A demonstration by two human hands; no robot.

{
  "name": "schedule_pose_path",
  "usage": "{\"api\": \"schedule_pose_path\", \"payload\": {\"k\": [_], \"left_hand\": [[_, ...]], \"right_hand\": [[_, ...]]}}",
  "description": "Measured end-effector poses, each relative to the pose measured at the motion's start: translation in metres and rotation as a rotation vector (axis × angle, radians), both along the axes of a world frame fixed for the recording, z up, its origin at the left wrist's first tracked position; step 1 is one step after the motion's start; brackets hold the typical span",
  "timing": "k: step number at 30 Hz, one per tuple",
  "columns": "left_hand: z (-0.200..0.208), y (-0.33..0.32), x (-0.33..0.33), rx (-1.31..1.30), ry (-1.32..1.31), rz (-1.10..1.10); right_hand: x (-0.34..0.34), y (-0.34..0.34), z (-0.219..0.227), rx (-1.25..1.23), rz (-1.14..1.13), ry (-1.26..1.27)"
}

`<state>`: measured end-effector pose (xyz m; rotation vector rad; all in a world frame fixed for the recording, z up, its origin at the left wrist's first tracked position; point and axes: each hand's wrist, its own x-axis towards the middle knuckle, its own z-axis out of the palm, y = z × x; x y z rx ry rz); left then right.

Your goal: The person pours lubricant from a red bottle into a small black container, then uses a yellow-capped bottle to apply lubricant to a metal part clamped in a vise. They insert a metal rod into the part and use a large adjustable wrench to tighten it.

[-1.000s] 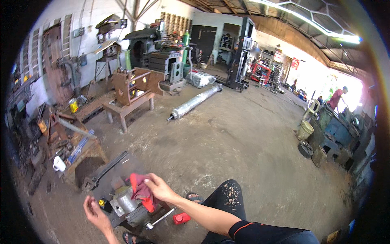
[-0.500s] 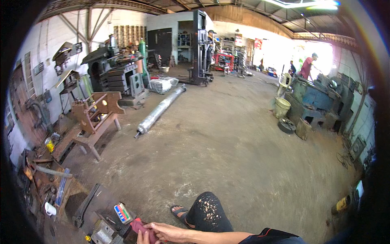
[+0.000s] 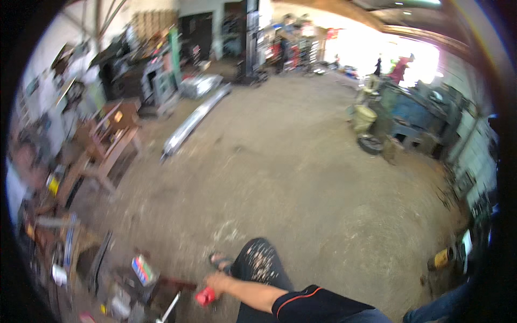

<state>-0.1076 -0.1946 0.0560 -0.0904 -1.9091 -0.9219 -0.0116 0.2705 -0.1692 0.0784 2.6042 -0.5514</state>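
Our right hand [image 3: 217, 282] is at a small bright red container [image 3: 205, 296], but blur hides whether the fingers are clamped on it; we cannot tell. The container is low in view, just right of a long silver metal bar [image 3: 169, 308]. Our left hand is out of view, so we cannot tell its grip.

Half a second ago, both our hands were together on a red cloth; now the right one is away from it. A blurry pink patch [image 3: 86, 317] shows at the bottom edge. The small white, blue and red box [image 3: 142, 270] stays near the shiny grey metal block [image 3: 119, 307].

Past our bent knee in black trousers [image 3: 261, 264], we have a wide brown floor [image 3: 269, 188]. A long silver tube [image 3: 196, 118] edges it on the left, a pale bucket [image 3: 364, 118] on the right.

Our right arm reaches left from its black sleeve [image 3: 307, 307], hand low.
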Motion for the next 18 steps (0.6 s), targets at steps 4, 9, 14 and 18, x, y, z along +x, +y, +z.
{"api": "schedule_pose_path", "payload": {"k": [4, 9, 14, 18], "left_hand": [[-0.059, -0.096, -0.026, -0.145, -0.188, 0.209], [-0.140, -0.104, -0.011, 0.697, -0.392, -0.063], [-0.147, -0.125, -0.019, 0.678, -0.472, -0.099], [-0.135, -0.135, -0.033, 0.633, -0.632, -0.365]], "right_hand": [[0.011, 0.000, -0.023, 0.164, -0.055, 0.021], [0.006, 0.004, -0.027, 0.162, -0.049, -0.216], [0.004, -0.021, -0.049, 0.207, -0.007, -0.122], [0.000, -0.037, -0.072, 0.248, 0.011, 0.028]]}}
